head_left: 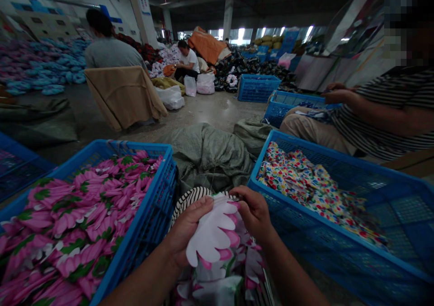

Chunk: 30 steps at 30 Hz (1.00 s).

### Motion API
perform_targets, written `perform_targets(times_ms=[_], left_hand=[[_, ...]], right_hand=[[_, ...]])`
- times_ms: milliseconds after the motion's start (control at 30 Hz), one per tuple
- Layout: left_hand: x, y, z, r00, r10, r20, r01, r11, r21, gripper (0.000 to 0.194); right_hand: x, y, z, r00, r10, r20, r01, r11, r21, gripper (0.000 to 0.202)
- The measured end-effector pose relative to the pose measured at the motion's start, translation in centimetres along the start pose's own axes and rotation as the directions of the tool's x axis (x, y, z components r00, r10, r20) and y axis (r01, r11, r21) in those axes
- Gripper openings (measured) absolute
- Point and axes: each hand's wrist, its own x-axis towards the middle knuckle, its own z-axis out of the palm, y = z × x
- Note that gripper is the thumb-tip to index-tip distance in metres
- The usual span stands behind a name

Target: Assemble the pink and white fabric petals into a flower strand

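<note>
Scalloped pink-and-white fabric pieces lie below your hands. Your left hand pinches a petal-edged fabric cutout between thumb and fingers; your right hand, fingers curled, pinches its upper edge. You hold it between the left blue crate's right edge and the right blue crate's left corner.

We find the left forearm bare at seven o'clock and the right forearm bare at five. The left hand and right hand are ungloved. Around six o'clock we note cloth in narrow black-and-white stripes, its upper edge rounded; whether it is worn, we cannot confirm.
</note>
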Motion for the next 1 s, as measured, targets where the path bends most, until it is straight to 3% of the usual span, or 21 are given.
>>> perform_targets(times_ms=[200, 333, 633, 733, 833, 900, 1000], left_hand=[[0.2, -0.1, 0.6, 0.997, -0.038, -0.063, 0.033, 0.997, -0.068, 0.008], [0.0, -0.1, 0.8, 0.999, -0.038, -0.018, 0.037, 0.995, -0.094, 0.007], [-0.2, 0.0, 1.2, 0.996, -0.072, -0.048, 0.066, 0.992, -0.104, 0.006], [-0.2, 0.0, 0.9, 0.998, -0.05, -0.044, 0.046, 0.995, -0.092, 0.005], [0.0, -0.2, 0.6, 0.999, -0.005, -0.051, 0.001, 0.997, -0.071, 0.006], [0.0, -0.3, 0.4, 0.998, 0.049, -0.033, -0.049, 0.999, -0.018, 0.006], [0.1, -0.4, 0.3, 0.991, 0.13, 0.027, -0.132, 0.986, 0.1, 0.011]], right_hand=[[0.0, -0.4, 0.1, 0.999, -0.042, 0.013, 0.043, 0.996, -0.081, 0.018], [0.1, -0.7, 0.2, 1.0, -0.015, 0.012, 0.016, 0.995, -0.096, 0.019], [0.1, -0.8, 0.0, 1.0, -0.006, -0.009, 0.005, 0.996, -0.094, 0.014], [-0.1, -0.7, 0.1, 0.985, 0.102, -0.141, -0.098, 0.995, 0.033, 0.017], [-0.2, -0.5, 0.6, 0.907, 0.328, -0.264, -0.23, 0.911, 0.342, 0.027], [-0.2, -0.7, 0.9, 0.899, 0.399, -0.182, -0.275, 0.836, 0.475, 0.033], [0.1, -1.3, 1.0, 0.915, 0.404, 0.003, -0.354, 0.798, 0.487, 0.038]])
